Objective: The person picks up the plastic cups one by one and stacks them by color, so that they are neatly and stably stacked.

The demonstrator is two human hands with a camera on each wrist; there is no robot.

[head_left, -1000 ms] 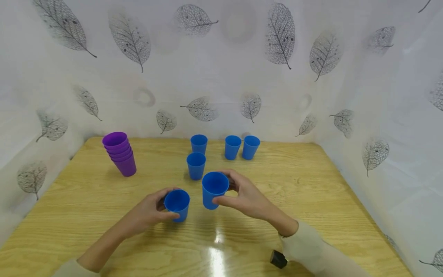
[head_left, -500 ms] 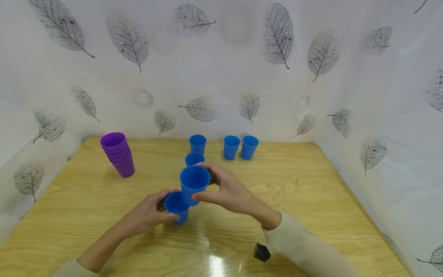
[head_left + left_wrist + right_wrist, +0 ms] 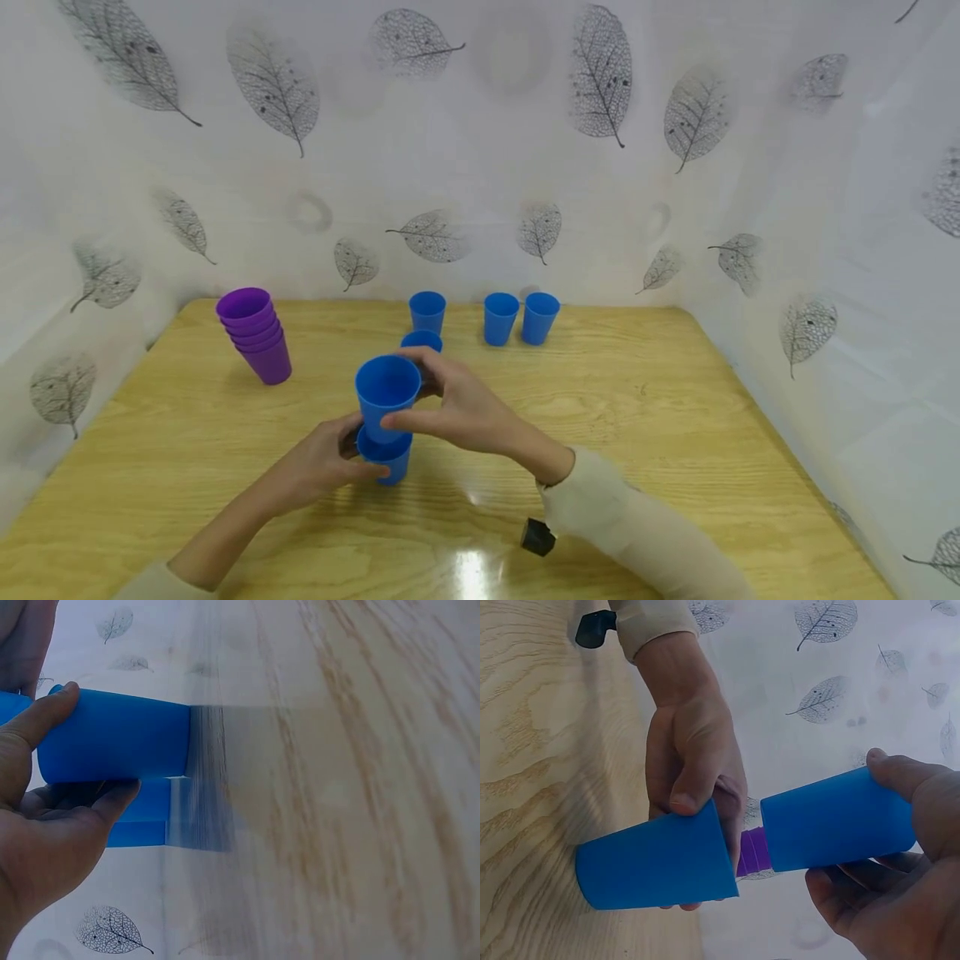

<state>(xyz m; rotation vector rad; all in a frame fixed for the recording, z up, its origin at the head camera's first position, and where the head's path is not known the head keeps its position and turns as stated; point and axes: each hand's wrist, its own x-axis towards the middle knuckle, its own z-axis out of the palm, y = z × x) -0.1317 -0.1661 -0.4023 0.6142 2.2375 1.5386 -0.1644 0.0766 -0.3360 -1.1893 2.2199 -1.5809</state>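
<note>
Carried toward 9 o'clock since a second ago, the blue upper cup (image 3: 387, 396) now hangs over the lower cup (image 3: 396, 468), the two just apart in the right wrist view. Leftmost, toward 10 o'clock from the lower cup, a purple stack (image 3: 262, 354) stands on the surface (image 3: 172, 433). Next, the left hand (image 3: 326, 460) holds the lower cup upright, thumb and fingers round its side. Just past 12 o'clock, the near cup (image 3: 422, 340) and far cup (image 3: 427, 315) stand in line, the near one partly hidden. At 2 o'clock, the right hand (image 3: 459, 408) grips the upper cup. Between 1 and 2 o'clock, the inner cup (image 3: 499, 322) and outer cup (image 3: 539, 321) stand side by side.
</note>
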